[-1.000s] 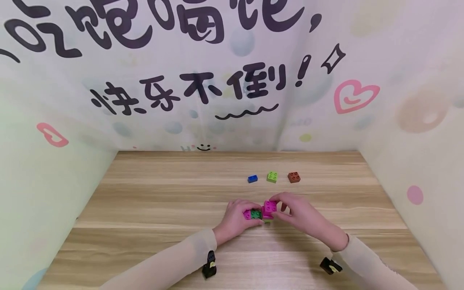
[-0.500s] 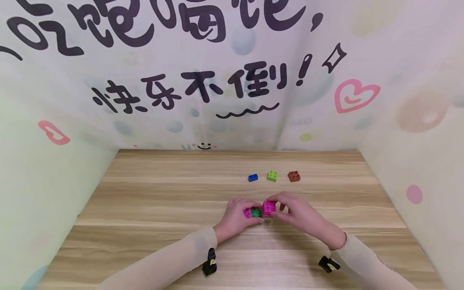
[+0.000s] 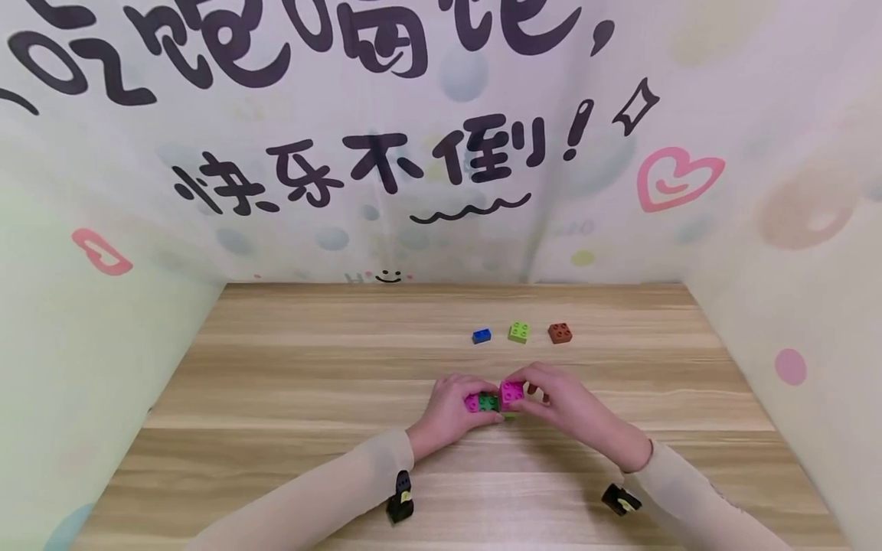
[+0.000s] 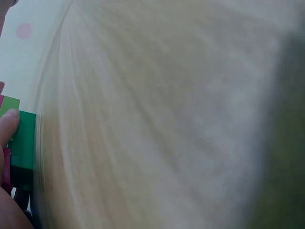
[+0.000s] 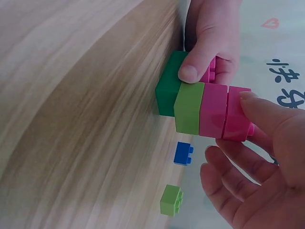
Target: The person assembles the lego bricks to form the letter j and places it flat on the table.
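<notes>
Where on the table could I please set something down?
Bare tabletop lies left of the left hand and right of the brown brick. It is crowded around the brick stack and right hand, and at the blue brick and lime brick.

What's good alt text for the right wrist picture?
The right hand pinches a pink brick on another pink brick and a light green brick; the left hand holds the green brick beside them. A blue brick and a lime brick lie apart on the table.
</notes>
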Tool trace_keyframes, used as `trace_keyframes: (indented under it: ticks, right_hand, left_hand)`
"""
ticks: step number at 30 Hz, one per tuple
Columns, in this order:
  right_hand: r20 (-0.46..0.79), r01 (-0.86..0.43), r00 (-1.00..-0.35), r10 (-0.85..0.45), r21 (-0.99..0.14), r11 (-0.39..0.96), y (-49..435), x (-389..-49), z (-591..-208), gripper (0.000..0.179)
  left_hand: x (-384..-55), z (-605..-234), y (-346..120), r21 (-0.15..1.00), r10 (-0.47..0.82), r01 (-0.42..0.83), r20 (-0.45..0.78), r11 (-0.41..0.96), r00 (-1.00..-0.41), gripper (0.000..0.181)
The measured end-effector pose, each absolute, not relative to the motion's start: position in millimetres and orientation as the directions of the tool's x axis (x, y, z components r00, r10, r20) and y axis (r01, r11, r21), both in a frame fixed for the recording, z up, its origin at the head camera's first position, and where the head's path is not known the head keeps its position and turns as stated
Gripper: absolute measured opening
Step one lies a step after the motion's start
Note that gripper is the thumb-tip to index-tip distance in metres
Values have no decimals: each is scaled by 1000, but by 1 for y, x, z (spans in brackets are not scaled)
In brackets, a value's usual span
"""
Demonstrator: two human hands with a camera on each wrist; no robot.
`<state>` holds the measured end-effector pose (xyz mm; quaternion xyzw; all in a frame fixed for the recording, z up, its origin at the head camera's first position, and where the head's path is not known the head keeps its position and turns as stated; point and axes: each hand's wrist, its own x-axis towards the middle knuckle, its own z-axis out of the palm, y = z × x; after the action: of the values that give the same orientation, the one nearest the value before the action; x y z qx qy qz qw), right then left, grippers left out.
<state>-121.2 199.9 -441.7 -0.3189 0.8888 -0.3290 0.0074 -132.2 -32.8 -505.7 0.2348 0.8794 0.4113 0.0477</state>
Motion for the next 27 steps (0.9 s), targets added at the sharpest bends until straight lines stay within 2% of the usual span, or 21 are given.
trace_keyframes:
  ticks: [4,14,22,27]
  right_hand:
    - [202,-579,-786,-584,-573,580,198,-122,-443,25]
    - [233,-633,-768,-597,-415,653,197,-121,-441,25]
    - [238,-644,-761,-604,-392,657,197,-121,-441,27]
    - [219,-618,-779,-587,-420,664,196,-119,-441,25]
  left_hand:
    - [-131,-505,-34,745,448,368,103,556,-888,44]
    - [-132,-502,-33,747,452,350,74,565,-889,43]
    - [-133,-502,-33,756,452,341,67,559,-890,45]
    - [-132,-501,-33,769,443,332,70,547,-894,47]
